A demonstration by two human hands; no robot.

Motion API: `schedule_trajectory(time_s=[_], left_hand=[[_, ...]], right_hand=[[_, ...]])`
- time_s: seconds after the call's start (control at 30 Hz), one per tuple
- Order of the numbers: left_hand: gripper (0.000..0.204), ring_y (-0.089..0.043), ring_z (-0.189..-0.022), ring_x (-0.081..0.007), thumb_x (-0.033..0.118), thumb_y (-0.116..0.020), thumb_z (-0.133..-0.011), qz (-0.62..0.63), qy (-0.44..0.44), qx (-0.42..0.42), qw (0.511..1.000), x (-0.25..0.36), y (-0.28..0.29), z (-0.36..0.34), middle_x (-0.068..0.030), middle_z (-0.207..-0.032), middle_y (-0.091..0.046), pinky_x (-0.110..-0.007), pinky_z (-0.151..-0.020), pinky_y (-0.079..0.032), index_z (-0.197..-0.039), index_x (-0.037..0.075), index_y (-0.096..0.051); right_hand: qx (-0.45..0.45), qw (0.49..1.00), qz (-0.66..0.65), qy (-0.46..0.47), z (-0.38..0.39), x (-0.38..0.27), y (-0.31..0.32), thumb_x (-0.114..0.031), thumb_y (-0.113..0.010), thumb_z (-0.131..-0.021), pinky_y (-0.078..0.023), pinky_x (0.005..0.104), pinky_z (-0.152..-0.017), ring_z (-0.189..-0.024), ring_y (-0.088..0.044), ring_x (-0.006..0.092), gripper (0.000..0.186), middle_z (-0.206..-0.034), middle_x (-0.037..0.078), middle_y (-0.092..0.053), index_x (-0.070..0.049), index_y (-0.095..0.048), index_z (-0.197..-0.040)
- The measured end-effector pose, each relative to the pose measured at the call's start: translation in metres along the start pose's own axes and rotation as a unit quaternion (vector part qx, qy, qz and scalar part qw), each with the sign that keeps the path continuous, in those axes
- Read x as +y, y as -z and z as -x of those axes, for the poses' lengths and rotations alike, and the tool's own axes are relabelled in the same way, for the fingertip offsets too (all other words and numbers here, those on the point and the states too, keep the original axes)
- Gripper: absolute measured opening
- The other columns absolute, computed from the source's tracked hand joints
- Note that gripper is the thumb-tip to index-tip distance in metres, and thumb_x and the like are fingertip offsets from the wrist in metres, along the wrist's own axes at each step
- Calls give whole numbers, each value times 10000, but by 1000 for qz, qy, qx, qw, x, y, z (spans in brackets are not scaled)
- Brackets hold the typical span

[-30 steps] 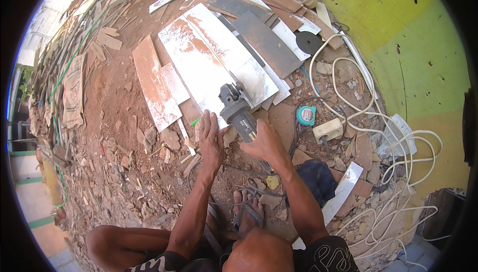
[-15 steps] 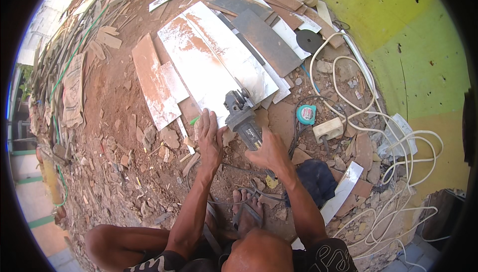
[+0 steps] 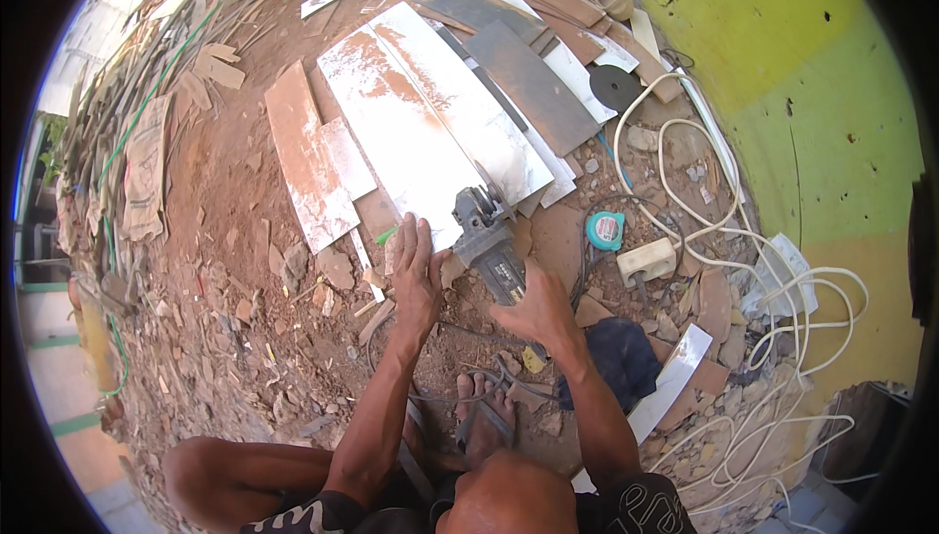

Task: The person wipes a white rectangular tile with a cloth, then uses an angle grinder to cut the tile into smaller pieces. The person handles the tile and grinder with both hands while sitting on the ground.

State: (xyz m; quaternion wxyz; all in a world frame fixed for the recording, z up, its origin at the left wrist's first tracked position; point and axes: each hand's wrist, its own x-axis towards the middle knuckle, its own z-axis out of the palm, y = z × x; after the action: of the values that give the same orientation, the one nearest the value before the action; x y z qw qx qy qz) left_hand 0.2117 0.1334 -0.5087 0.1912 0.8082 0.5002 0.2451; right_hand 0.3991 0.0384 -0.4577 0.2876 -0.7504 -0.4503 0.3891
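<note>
My right hand (image 3: pixel 544 311) is wrapped round the body of a dark angle grinder (image 3: pixel 494 252). The grinder's head and disc rest at the near edge of a white tile (image 3: pixel 416 133) smeared with reddish dust. A straight dark line runs lengthwise down this tile to the disc; I cannot tell whether it is a cut or a seam. My left hand (image 3: pixel 419 275) lies with its fingers stretched out, fingertips on the tile's near left corner. Just beside those fingertips is a small bright green thing (image 3: pixel 385 235).
Dusty tile pieces (image 3: pixel 308 167) and grey tiles (image 3: pixel 533 84) lie around. At right are a black disc (image 3: pixel 614 89), a turquoise tape measure (image 3: pixel 604 231), a power socket block (image 3: pixel 646 261), looped white cable (image 3: pixel 797 329) and dark cloth (image 3: pixel 621 363). A green-yellow wall (image 3: pixel 792 94) stands right; my sandalled foot (image 3: pixel 486 422) is close.
The grinder and my right hand have come slightly nearer to me and to the right along the tile. The whole view has shifted a little; my left hand stays at the tile's corner.
</note>
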Motion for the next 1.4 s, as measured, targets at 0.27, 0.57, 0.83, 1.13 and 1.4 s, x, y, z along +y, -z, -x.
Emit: schedule_trajectory(time_s=[0.27, 0.57, 0.83, 1.13, 1.4], left_hand=[[521, -325, -1470, -436, 126, -590, -993, 16, 4, -1, 1000, 1, 1, 0, -285, -1571, -354, -496, -1199, -296, -1463, -55, -455], [517, -336, -1462, -446, 132, -589, -997, 14, -1, 2, 1000, -1, 0, 0, -288, -1564, -363, -499, -1190, -308, -1459, -60, -457], [568, -374, -1442, -439, 152, -634, -987, -5, -19, 25, 999, -5, -3, 1, -237, -1572, -381, -511, -1165, -352, -1511, 53, -439], [508, -362, -1444, -458, 121, -606, -987, 1, -10, 12, 1000, -2, -1, 0, -291, -1546, -388, -495, -1175, -341, -1449, -48, -479], [551, -363, -1446, -449, 144, -622, -987, -6, -11, 14, 1000, -3, -1, 0, -253, -1569, -374, -506, -1169, -346, -1492, 15, -445]], right_hand=[[-53, 997, -12, -47, 3, -7, 8, -207, -755, -696, -532, 476, -836, -945, -676, 449, 546, -973, 275, -694, 51, -601, -1152], [-2, 1000, 6, -23, 3, 2, -1, -201, -754, -652, -535, 456, -707, -724, -689, 388, 412, -779, 225, -674, 50, -613, -947], [-1, 1000, -6, -15, -2, -1, -3, -212, -751, -651, -530, 465, -694, -720, -686, 391, 426, -775, 226, -671, 51, -608, -954], [-3, 1000, -5, -16, -5, -5, -1, -211, -754, -645, -533, 457, -691, -720, -686, 391, 451, -781, 223, -675, 55, -607, -978], [1, 1000, -11, -21, -12, -10, 2, -219, -765, -643, -539, 465, -698, -743, -701, 393, 477, -784, 231, -686, 58, -605, -998]])
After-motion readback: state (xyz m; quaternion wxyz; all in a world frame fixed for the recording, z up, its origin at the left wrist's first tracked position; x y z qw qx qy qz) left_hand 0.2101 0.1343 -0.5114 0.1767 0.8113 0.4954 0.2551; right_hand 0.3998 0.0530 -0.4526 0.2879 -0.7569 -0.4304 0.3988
